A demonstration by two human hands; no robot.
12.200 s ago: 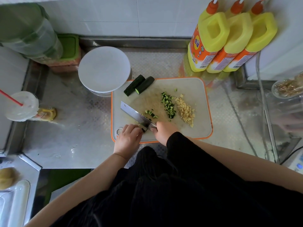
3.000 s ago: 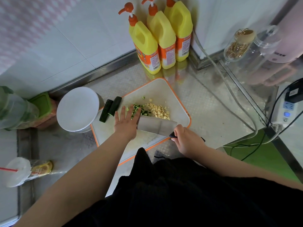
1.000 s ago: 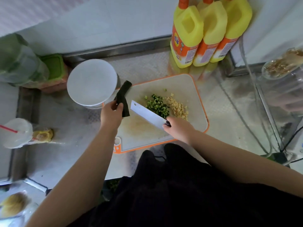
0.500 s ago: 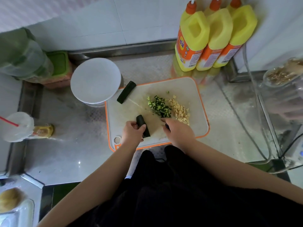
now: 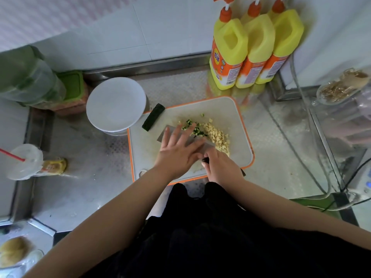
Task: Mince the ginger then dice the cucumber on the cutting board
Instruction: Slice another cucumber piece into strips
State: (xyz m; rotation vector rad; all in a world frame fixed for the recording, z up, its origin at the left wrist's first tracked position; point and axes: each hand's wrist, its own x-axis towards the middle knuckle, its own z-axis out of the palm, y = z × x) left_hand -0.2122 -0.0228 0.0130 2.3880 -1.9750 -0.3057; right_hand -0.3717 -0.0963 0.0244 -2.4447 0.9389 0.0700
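steel knife [image 5: 202,145] gripped by right hand [image 5: 219,166]; left hand [image 5: 176,151] pressing flat, fingers [image 5: 181,135] spread, risking a cut if it slips

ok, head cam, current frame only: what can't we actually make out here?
- Head view: knife blade mostly hidden under the flat left hand; cutting edge unseen.
- Knife handle hidden inside the right hand.
- The cucumber strip being cut: not visible, if it lies under hand and blade.
- Diced cucumber partly covered by the left fingers.
- Bottle labels: print too small to read.
- Jar, right edge: contents blurred.
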